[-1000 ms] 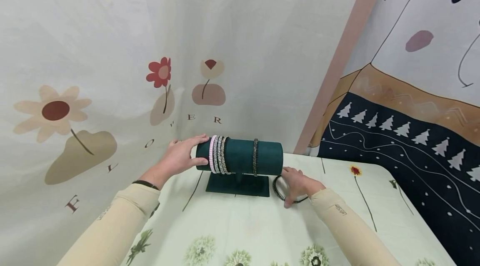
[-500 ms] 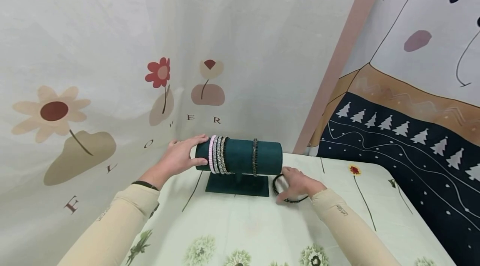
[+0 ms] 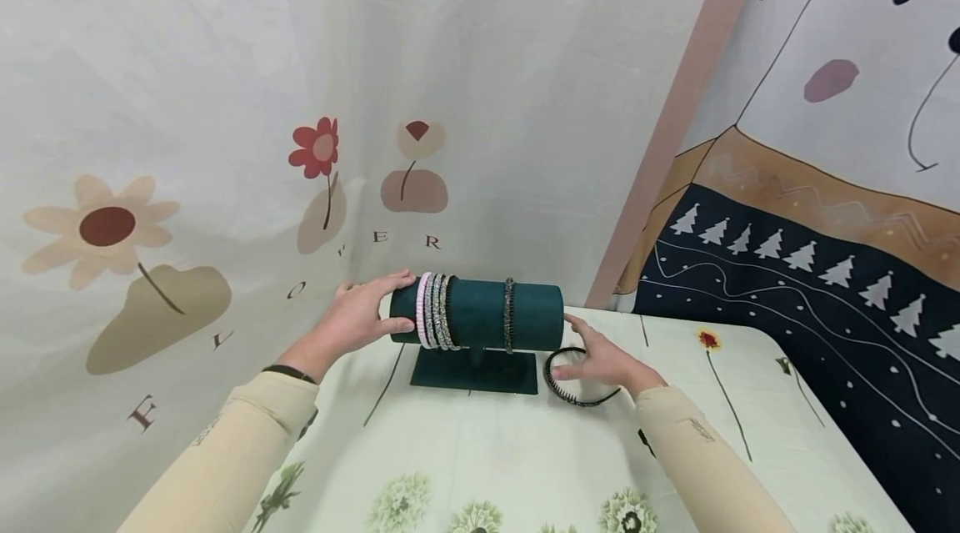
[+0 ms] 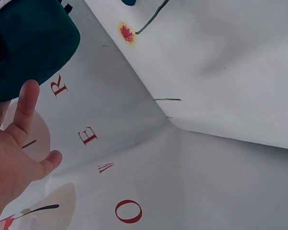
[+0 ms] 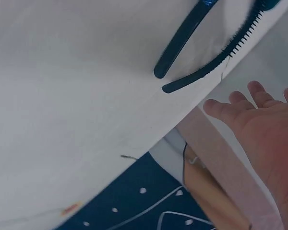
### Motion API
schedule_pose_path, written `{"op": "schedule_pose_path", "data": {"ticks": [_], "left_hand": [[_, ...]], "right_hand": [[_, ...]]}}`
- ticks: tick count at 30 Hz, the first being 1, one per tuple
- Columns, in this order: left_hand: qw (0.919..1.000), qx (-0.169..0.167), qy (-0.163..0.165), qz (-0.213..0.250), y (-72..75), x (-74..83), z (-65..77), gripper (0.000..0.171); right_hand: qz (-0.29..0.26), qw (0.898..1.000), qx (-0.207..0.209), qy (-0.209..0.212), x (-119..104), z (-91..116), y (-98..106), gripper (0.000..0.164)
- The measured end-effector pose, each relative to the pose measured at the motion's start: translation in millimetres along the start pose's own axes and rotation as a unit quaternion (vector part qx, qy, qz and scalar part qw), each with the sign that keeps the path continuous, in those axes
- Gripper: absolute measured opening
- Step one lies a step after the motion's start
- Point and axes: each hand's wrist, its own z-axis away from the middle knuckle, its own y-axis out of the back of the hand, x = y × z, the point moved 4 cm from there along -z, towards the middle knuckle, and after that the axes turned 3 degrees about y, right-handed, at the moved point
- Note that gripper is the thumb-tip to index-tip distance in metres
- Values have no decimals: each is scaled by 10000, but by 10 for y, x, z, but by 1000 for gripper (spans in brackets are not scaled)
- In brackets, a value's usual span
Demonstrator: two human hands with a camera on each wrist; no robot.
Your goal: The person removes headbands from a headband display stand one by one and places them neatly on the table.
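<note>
In the head view a dark green velvet headband stand has a horizontal roll on a flat base. Several headbands, pink, silvery and dark, sit together near the roll's left end. A dark beaded headband circles the roll further right. My left hand grips the left end, fingers on top and thumb in front. A black toothed headband lies on the table right of the base. Over it is my right hand, fingers extended beside the roll's right end, holding nothing. The right wrist view shows the headband's two tips.
A pale floral cloth covers the table. Behind it hangs a white curtain with flower prints and letters. A printed fabric with trees hangs at the right. A small dark object shows partly under the right sleeve.
My right hand has risen slightly off the black headband; its thumb has moved up and inward, uncovering more of the band. My left hand stays on the stand.
</note>
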Motion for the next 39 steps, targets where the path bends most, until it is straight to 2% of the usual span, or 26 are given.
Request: {"op": "schedule_pose_path", "data": {"ticks": [5, 22, 39], "left_hand": [[10000, 16, 2, 2, -3, -4, 4, 84], [9999, 86, -55, 14, -24, -15, -10, 83], [9999, 95, -26, 39, -37, -31, 7, 83]], "right_hand": [[-556, 9983, 27, 157, 18, 47, 40, 118], [-1470, 9841, 398, 908, -52, 138, 133, 114], [-1538, 9783, 635, 1235, -223, 182, 240, 116]]}}
